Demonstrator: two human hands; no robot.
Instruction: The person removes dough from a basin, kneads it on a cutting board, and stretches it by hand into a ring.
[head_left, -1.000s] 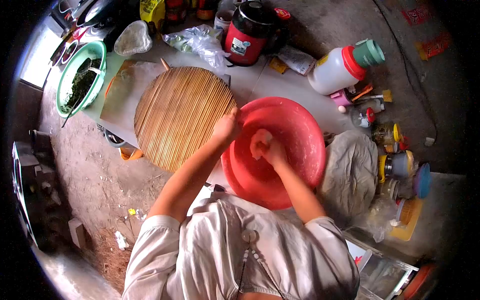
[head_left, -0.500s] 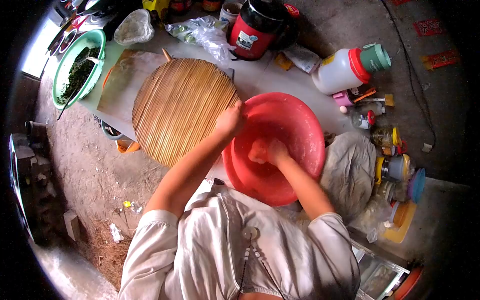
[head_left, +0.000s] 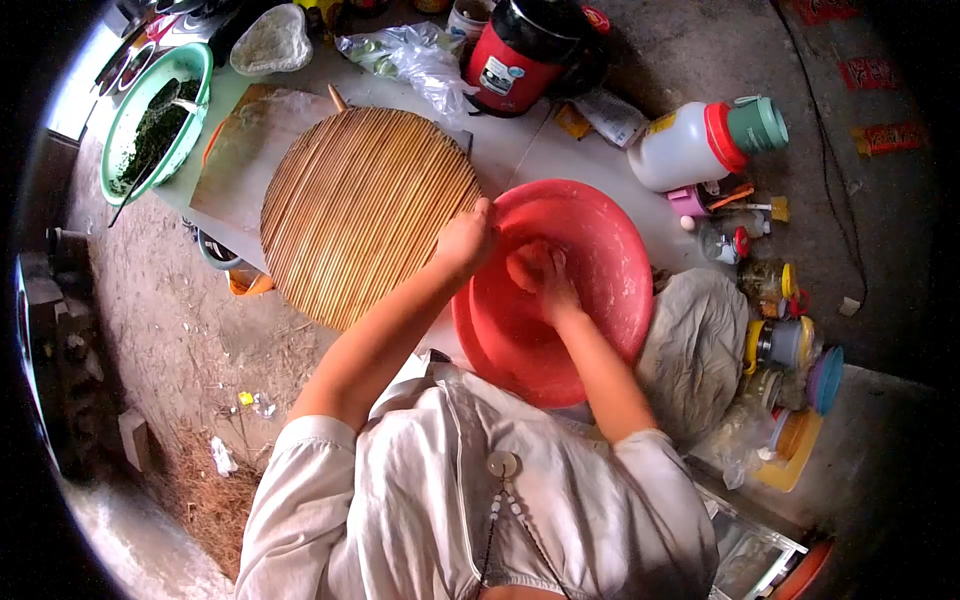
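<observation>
A red plastic basin (head_left: pixel 622 300) stands on the table in front of me, tilted slightly in the view. My left hand (head_left: pixel 468 238) is closed on its left rim, beside a round stalk-woven lid (head_left: pixel 370 210); the fingertips are partly hidden. Inside the basin, my right hand (head_left: pixel 560 287) has its fingers against a soft rounded lump of dough (head_left: pixel 526 266), which looks reddish in the basin's colour. A crumpled grey cloth (head_left: pixel 697 345) lies close to the basin's right side.
At the far left is a green basin (head_left: pixel 200 120) of chopped dark greens. A board (head_left: pixel 225 185) lies under the woven lid. A plastic bag (head_left: pixel 420 62) and a red-black container (head_left: pixel 510 65) stand behind. Along the right are a white jug (head_left: pixel 680 148) and several jars (head_left: pixel 765 280).
My right hand has shifted slightly away from me inside the basin, and its fingers have opened out from a fist-like shape over the dough. The left hand keeps its place on the rim.
</observation>
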